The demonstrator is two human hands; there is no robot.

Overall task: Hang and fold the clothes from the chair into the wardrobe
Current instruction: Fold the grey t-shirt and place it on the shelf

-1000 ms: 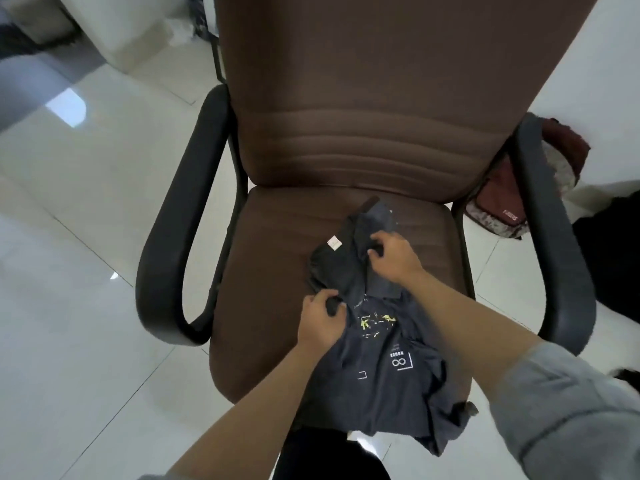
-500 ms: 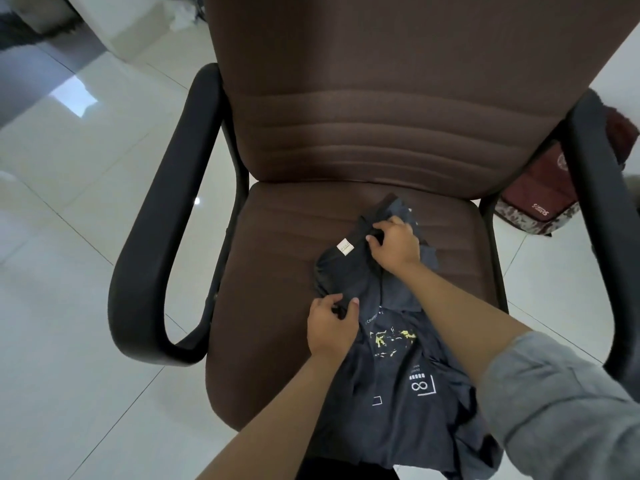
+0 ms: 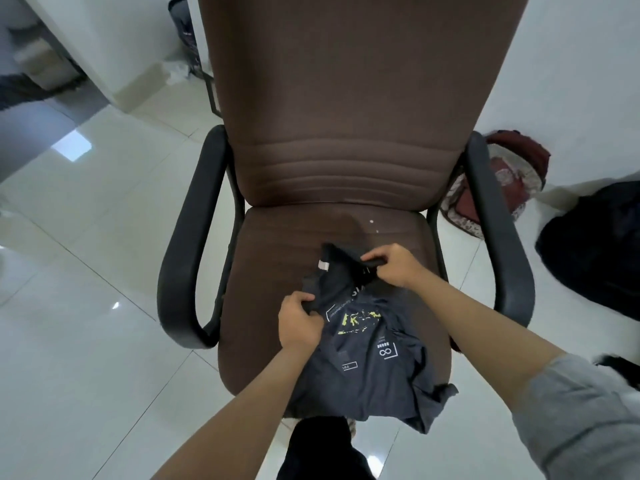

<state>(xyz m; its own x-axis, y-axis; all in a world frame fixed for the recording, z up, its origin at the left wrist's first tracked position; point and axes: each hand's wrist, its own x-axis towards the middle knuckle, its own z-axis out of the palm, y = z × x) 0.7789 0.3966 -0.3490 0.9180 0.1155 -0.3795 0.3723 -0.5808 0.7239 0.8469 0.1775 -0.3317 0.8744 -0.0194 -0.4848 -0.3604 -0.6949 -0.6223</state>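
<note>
A dark grey T-shirt (image 3: 367, 372) with white and yellow print lies crumpled on the front of the brown office chair's seat (image 3: 277, 271), hanging over its front edge. My left hand (image 3: 299, 322) grips the shirt's left shoulder area. My right hand (image 3: 393, 265) pinches the collar near the white neck label and holds it a little off the seat. The wardrobe is not in view.
The chair has black armrests, the left armrest (image 3: 187, 244) and the right armrest (image 3: 495, 230), and a tall brown backrest. A red patterned bag (image 3: 505, 181) sits on the white tiled floor behind the right arm. A black bag (image 3: 595, 247) lies at the far right. White furniture (image 3: 104, 39) stands upper left.
My head has pulled back, so more of the chair shows. My right hand has lifted and bunched the collar; my left hand keeps its grip on the shirt.
</note>
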